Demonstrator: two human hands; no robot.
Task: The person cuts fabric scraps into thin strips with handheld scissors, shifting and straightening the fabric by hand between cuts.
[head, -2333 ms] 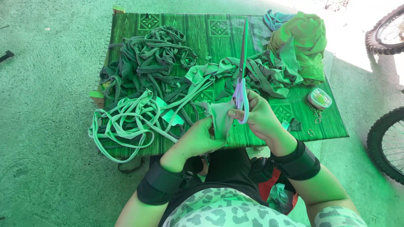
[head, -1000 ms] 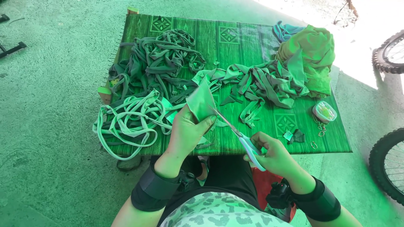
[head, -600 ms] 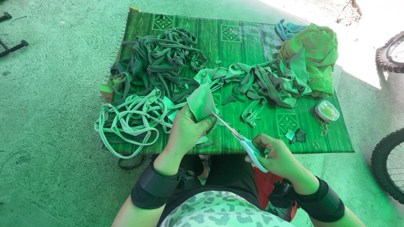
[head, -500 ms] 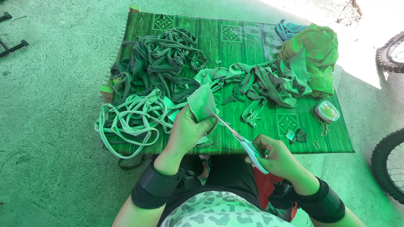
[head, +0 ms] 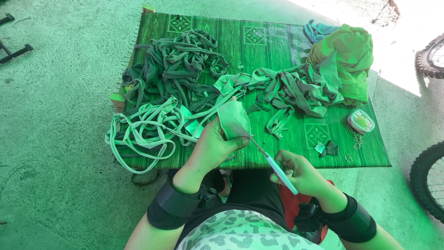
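1. Low table (head: pixel 277 34): dark wood-grain top with strip piles across it; a bundle of cloth (head: pixel 344 58) at its far right corner.
2. Pile of cut strips (head: pixel 175 69) at far left; paler loops (head: pixel 143 127) hang off the near left edge.
3. Left hand (head: pixel 210 148): clamped on a folded fabric piece (head: pixel 233 119), held upright over the near table edge, tip pointing away from the person.
4. Right hand (head: pixel 298 173): closed round the handles of scissors (head: pixel 270 159). Long axis diagonal, blades pointing up-left into the fabric's lower edge. Hands apart.
5. Small round tin (head: pixel 360 121) near the right edge.
6. Versus 0.5 s ago: pose near-identical; scissors angle unchanged, fabric piece still upright.
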